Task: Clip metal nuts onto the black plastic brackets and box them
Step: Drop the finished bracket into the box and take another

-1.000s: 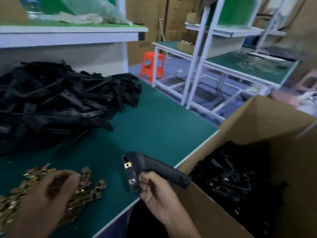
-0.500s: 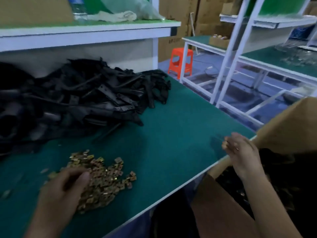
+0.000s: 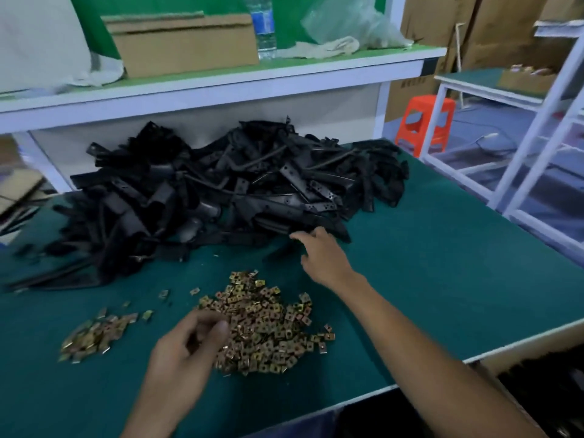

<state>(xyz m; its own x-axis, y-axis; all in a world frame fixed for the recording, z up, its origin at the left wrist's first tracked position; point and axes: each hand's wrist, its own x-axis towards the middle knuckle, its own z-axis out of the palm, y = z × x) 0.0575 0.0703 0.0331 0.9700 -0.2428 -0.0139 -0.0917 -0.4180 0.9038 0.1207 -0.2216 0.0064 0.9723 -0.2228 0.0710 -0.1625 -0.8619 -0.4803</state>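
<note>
A big heap of black plastic brackets [image 3: 227,197] lies at the back of the green table [image 3: 442,263]. In front of it sits a pile of brass-coloured metal nuts [image 3: 268,324]. My left hand [image 3: 186,349] hovers at the pile's left edge, its fingers and thumb curled together, pinching nuts. My right hand [image 3: 322,254] reaches out to the heap's front edge with its fingers stretched, the fingertips touching a bracket. The cardboard box [image 3: 486,368] stands off the table's front right corner, with dark brackets [image 3: 543,393] inside.
A smaller scatter of nuts [image 3: 94,336] lies to the left. Above the heap, a white shelf [image 3: 221,90] holds a cardboard carton [image 3: 183,42], a water bottle [image 3: 264,26] and a plastic bag. An orange stool [image 3: 423,121] and white-framed tables stand to the right.
My right hand has dropped the finished bracket into the box and swung left to the bracket heap. My left hand stays at the nuts. The view turned left.
</note>
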